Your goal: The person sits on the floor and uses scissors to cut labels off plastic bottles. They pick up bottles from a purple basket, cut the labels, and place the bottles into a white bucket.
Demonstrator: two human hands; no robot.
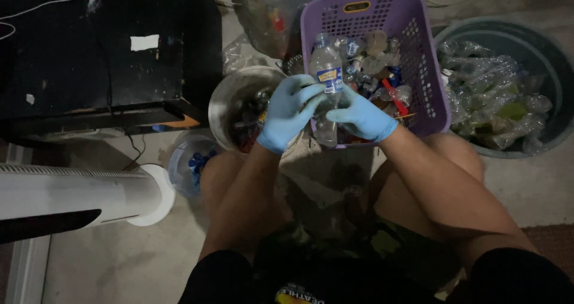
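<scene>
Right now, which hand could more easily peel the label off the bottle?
Probably the left hand. Its fingers already lie by the yellow and blue label on the clear bottle, while the right hand grips lower down, steadying it over the purple basket.

Dim, murky, grainy view; shadows deepen toward the left edge.

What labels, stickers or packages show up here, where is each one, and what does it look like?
Bottle label: a band around the clear plastic bottle held by both gloved hands, blue with a yellow patch.
White sticker: small rectangle on the black cabinet, upper left.
Labels on the crushed bottles in the purple basket and the round bin: too small to tell.
</scene>
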